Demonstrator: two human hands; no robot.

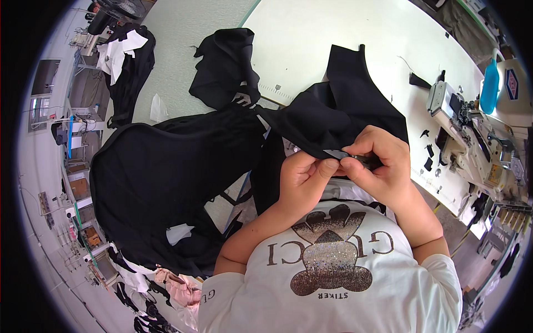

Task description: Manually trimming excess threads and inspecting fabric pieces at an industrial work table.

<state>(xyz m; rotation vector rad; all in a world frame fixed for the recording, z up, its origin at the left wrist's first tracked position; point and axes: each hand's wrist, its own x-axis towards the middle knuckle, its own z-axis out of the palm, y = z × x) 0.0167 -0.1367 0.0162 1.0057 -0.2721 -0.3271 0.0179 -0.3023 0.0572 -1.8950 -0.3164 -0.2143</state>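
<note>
My left hand (303, 180) pinches the edge of a black cloth piece (316, 119) between thumb and fingers, close in front of my chest. Beside it, my right hand (383, 161) is closed round a pair of small thread snips (335, 154). Their grey pointed blade lies against the cloth edge by my left thumb, and the dark handle is partly hidden in my right palm. The cloth spreads from my hands over the white table (311, 28). Fingertips of both hands nearly touch.
A large black garment pile (166, 172) covers the left side, with another black piece (225, 66) beyond it. At right stands a sewing machine (461, 122) with black scraps (428, 158) near it. Black and white cloth (130, 61) lies far left below a fan (114, 14).
</note>
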